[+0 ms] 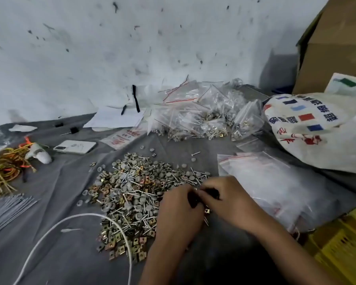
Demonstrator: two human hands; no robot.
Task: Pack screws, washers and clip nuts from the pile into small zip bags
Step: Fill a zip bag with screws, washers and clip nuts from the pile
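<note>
A wide pile of screws, grey washers and brass clip nuts (132, 194) lies on the grey cloth. My left hand (178, 210) and my right hand (224, 198) meet at the pile's right edge, fingers curled inward toward each other. Small hardware shows between the fingertips, but what each hand holds is hidden by the fingers. A stack of empty zip bags (275, 182) lies just right of my hands. Filled zip bags (197, 116) are heaped at the back by the wall.
A white cable (70, 221) curves across the front of the pile. A white phone (75, 146) and a bundle of coloured wires (4, 169) lie at left. A printed sack (317, 128), cardboard boxes (337, 44) and a yellow crate (341, 243) crowd the right.
</note>
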